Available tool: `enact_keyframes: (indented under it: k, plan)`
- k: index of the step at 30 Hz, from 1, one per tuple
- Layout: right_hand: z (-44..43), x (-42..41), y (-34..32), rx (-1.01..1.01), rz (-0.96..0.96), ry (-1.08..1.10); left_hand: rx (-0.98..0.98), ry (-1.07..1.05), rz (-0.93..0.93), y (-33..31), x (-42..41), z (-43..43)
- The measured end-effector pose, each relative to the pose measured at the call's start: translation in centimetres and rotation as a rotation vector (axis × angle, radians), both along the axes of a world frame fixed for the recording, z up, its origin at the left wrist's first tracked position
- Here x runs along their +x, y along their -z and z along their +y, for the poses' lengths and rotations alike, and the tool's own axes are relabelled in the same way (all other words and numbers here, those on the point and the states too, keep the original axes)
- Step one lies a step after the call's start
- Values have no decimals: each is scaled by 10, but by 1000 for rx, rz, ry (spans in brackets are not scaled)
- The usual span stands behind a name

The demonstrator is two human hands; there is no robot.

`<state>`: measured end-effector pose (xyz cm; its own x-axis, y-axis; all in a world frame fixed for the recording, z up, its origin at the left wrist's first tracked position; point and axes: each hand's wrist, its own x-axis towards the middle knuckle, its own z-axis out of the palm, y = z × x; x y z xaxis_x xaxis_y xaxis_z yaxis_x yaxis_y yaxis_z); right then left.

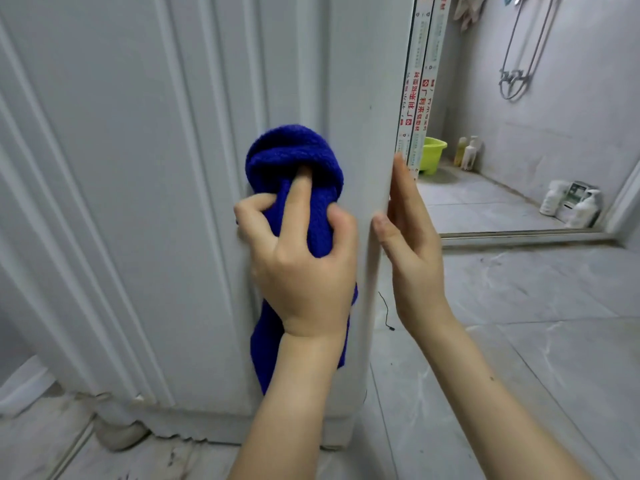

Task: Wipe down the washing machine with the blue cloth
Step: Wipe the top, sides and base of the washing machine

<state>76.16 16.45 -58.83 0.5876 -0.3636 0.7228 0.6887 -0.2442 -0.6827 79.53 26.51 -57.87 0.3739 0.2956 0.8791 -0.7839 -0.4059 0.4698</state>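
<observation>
The washing machine (138,202) fills the left of the head view: a white side panel with vertical ribs, seen from close and low. My left hand (304,268) is shut on the bunched blue cloth (294,157) and presses it against the panel near the right corner; the cloth's tail hangs down behind my wrist. My right hand (408,237) lies flat with fingers straight along the machine's right corner edge, thumb on the near face, holding nothing.
The machine's foot (121,434) rests on the grey tiled floor (519,323). A thin black wire (386,311) lies by the corner. Beyond a door frame with taped strips (415,98) are a green basin (433,150), bottles (467,152) and more bottles (571,206).
</observation>
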Motion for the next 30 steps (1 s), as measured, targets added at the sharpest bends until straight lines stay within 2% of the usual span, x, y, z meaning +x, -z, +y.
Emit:
enact_keyframes:
  k: [3, 9, 12, 19, 23, 26, 30]
  plan:
    - [2, -1, 0, 2, 6, 13, 44, -40, -18, 24, 3, -5]
    - [1, 2, 8, -36, 11, 35, 86, -5, 182, 147, -18, 0]
    - [2, 5, 14, -10, -4, 65, 71, 36, 187, 147, -19, 3]
    - [3, 5, 27, -45, 24, 126, 57, -28, 71, 57, -3, -3]
    - [-1, -1, 31, -77, 65, 116, 101, -49, 40, 107, -10, -15]
    - [-1, -5, 32, -78, 84, 112, 173, 11, 109, 162, -24, -17]
    - [1, -8, 38, -66, 96, 107, 190, 102, 144, 164, -32, -14]
